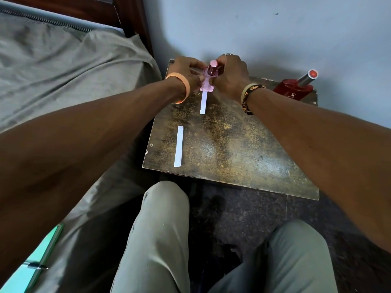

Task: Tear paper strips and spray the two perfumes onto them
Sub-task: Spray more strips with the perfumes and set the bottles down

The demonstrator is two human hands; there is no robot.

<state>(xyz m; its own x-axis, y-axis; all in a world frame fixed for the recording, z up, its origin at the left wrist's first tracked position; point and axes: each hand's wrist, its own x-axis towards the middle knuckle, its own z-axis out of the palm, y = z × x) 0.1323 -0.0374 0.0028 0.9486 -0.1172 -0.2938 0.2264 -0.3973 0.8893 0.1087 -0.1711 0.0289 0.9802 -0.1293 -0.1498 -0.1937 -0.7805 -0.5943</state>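
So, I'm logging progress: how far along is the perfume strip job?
Done: two paper strips are torn, the near strip lying by the table's left edge, the far strip ending at the pink perfume bottle. In hand: the left hand and right hand both grip that bottle, its cap on. Left: spraying; the red perfume bottle stands capped, untouched.

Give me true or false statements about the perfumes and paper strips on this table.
The left hand and right hand are both on the pink bottle. True.
The red bottle is in the right hand. False: it stands apart, at the far right corner of the table.
One paper strip lies by the pink bottle, and another strip lies nearer the left edge. True.
The green notebook lies on the table. False: it lies on the bed.
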